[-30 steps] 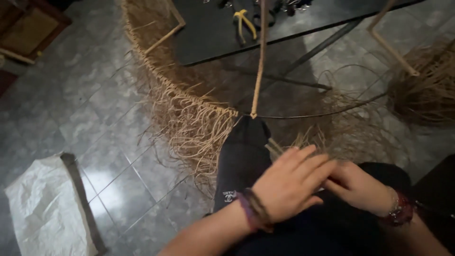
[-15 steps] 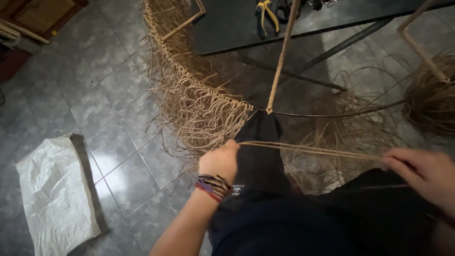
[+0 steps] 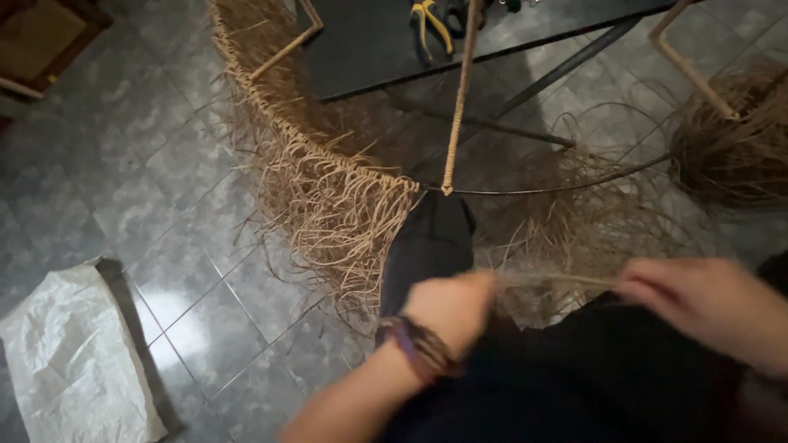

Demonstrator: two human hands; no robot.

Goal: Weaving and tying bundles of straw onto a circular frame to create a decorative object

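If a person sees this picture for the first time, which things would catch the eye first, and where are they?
First, the curved frame running from the top left to the centre, with a thick fringe of loose tan fibres hanging from it. Next, at the bottom, the left hand and right hand, blurred, with a few strands stretched between them. A white sack lies on the grey tiled floor, lower left.

We see a left hand with bare forearm and a stack of dark, purple-tinged bracelets at the wrist; a blurred right hand; dark trousers; one black sock.
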